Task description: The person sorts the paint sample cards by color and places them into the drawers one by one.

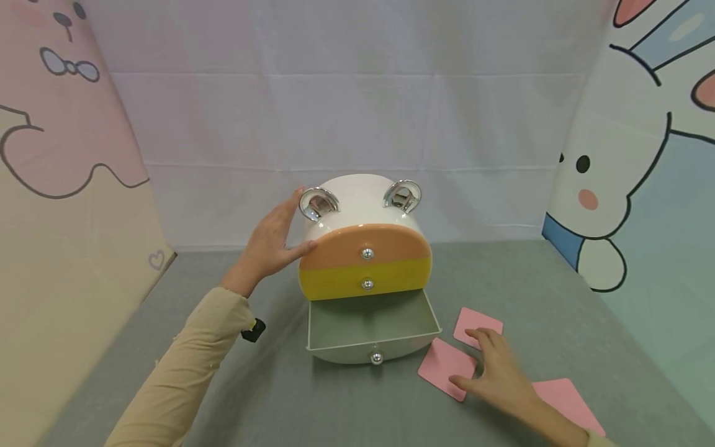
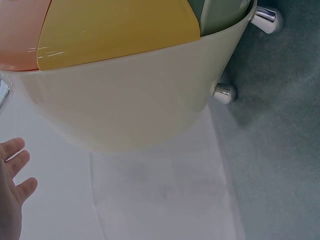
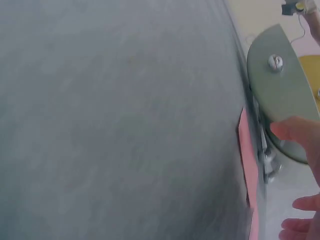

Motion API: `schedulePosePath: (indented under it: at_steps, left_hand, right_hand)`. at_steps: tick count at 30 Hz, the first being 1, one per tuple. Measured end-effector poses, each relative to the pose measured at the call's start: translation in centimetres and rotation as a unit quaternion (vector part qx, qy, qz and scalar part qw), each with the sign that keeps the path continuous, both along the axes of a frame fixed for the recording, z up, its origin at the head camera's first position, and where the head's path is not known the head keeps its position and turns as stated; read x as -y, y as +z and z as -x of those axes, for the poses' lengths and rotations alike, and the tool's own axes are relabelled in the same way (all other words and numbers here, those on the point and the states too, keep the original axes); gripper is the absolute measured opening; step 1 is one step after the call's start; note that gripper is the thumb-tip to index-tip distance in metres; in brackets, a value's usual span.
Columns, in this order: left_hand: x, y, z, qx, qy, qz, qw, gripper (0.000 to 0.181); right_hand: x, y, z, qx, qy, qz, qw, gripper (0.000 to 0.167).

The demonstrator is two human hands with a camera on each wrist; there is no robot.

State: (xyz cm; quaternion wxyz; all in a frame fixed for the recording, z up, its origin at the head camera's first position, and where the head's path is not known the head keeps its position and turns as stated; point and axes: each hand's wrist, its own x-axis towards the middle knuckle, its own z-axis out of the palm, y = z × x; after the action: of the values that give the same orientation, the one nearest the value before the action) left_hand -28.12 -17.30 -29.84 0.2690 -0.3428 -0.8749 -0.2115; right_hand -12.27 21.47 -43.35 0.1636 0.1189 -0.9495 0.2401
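Observation:
A small rounded drawer cabinet (image 1: 357, 195) with a white body and two silver ears stands mid-table. Its orange drawer (image 1: 341, 246) and yellow drawer (image 1: 335, 284) are closed, while the green bottom drawer (image 1: 343, 354) is pulled out with a bare inside. My left hand (image 1: 268, 242) is beside the cabinet's upper left, fingers extended near one ear; whether it touches is unclear. Over two pink squares (image 1: 444, 366) to the right of the drawer hovers my right hand (image 1: 503, 379), thumb and fingers spread apart, holding nothing.
Another pink square (image 1: 570, 403) lies partly behind the right forearm. A grey cloth covers the table (image 1: 558, 298). Behind hangs a white curtain (image 1: 357, 112), with printed cartoon cloths on both sides. The cabinet has silver feet (image 2: 224, 93).

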Motion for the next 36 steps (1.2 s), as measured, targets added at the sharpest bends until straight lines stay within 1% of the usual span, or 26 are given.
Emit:
schedulePosePath:
  at_steps: [2,5,10,17,27,32,36]
  left_hand:
    - [0.0,-0.1,0.0,0.0,0.0,0.001,1.0,0.093]
    - [0.0,-0.1,0.0,0.003,0.0,0.0,1.0,0.094]
    - [-0.2,0.0,-0.1,0.007,0.003,0.0,1.0,0.094]
    - [-0.2,0.0,-0.2,0.003,0.002,-0.003,1.0,0.094]
    - [0.0,-0.1,0.0,0.0,0.004,0.0,1.0,0.093]
    - [0.0,-0.1,0.1,-0.003,0.001,0.0,1.0,0.093]
    - [0.0,-0.1,0.0,0.002,0.003,0.0,1.0,0.093]
  right_hand:
    - [-0.7,-0.1,-0.1,0.02,-0.005,-0.023,0.9995,0.081]
    - [-1.3,-0.4,-0.3,0.029,-0.007,-0.049,0.9983,0.085]
    - [-1.7,-1.2,-0.8,0.018,0.003,-0.068,0.9975,0.082]
    - [-1.4,-1.9,-1.0,-0.003,0.012,-0.071,0.9974,0.075]
    - [-0.5,-2.1,-0.7,-0.022,0.043,-0.082,0.9954,0.065]
    - [-0.8,-1.9,-0.5,-0.022,0.056,-0.073,0.9956,0.062]
    - [-1.3,-1.2,-0.2,-0.015,0.066,-0.054,0.9963,0.061]
